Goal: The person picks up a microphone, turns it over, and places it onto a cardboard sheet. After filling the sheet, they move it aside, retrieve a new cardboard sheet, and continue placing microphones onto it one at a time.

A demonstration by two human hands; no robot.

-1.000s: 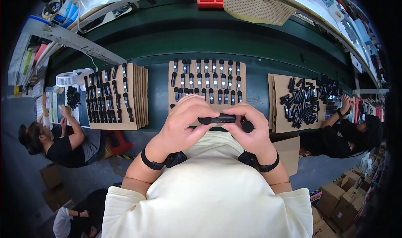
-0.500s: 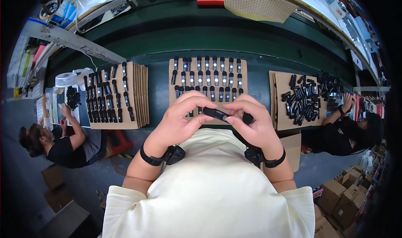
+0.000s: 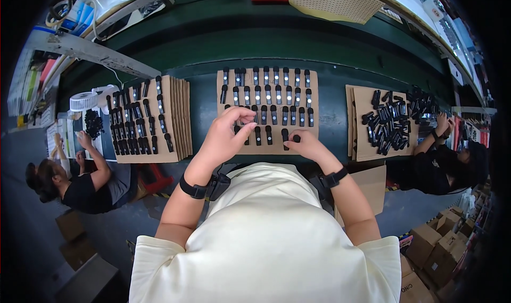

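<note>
Left hand [image 3: 226, 136] is hovering spread while right hand [image 3: 311, 147], gripping a black-headed piece [image 3: 296, 138], is seemingly placing the adjacent device [image 3: 285, 137], needing careful release.

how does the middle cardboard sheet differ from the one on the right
On the middle sheet, microphones lie in rows; on the right sheet they lie jumbled. The person's left hand and right hand are at the middle sheet; neither is at the right sheet. Both sheets are brown cardboard bearing black microphones.
</note>
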